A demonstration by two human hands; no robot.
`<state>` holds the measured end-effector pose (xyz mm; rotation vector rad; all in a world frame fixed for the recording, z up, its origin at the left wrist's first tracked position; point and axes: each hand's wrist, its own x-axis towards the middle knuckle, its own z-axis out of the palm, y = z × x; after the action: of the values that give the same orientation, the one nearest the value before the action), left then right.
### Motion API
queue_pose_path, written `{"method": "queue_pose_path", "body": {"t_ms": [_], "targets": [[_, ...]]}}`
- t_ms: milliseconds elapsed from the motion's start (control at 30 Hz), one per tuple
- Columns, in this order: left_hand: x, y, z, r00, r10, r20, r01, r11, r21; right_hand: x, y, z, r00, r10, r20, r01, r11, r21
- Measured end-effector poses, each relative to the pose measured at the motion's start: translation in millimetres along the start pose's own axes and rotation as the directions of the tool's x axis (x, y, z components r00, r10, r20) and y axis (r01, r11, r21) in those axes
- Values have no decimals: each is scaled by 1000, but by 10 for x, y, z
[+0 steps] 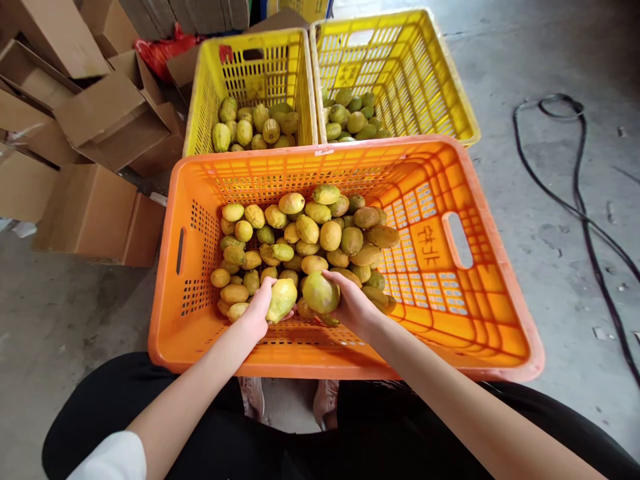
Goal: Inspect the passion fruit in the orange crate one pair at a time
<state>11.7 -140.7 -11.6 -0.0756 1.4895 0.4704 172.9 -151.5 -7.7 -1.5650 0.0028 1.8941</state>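
A large orange plastic crate (480,293) stands in front of my knees with a heap of yellow and green papayas (307,230) in it. Over the near side of the heap, my left hand (259,308) is closed around a yellow-green papaya (283,300). Beside it, my right hand (350,300) grips a rounder, greener papaya (320,293). The two held fruits are close together but apart. Some fingers of both hands are hidden behind the fruit.
Behind the orange crate stand a left yellow crate (193,113) and a right yellow crate (455,87), each holding papayas. Cardboard boxes (85,207) pile up at the left, near a red bag (160,57). A black cable (577,167) lies on the concrete floor at the right.
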Motion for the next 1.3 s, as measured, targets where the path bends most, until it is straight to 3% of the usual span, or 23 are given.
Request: {"method": "queue_pose_path", "body": {"t_ms": [100,267,367,500,667,800,1000,1300], "targets": [[-22,5,3,1000,-2,-9,1,1000,-24,-72,-56,72,996,86,18,-87,994,60],[-26,20,-10,1000,3,-7,-3,999,-32,-117,-79,65,997,79,19,-80,997,23],[-31,-6,-26,993,89,83,-91,996,16,-132,-94,48,995,100,-23,-100,995,31],[-58,-52,-28,966,187,176,-198,979,46,-160,-110,66,995,90,38,-91,995,30],[-61,-43,-6,977,189,102,-190,982,-1,-170,-68,78,985,22,168,-21,1000,-5],[-55,-11,20,980,200,23,-199,980,-26,-169,-60,79,991,31,129,-29,999,-16],[-66,6,39,997,69,40,-64,992,-110,-148,-89,102,998,68,4,-68,997,42],[-38,35,9,999,-6,45,14,983,-184,-77,-41,55,995,100,-18,-99,994,39]]}}
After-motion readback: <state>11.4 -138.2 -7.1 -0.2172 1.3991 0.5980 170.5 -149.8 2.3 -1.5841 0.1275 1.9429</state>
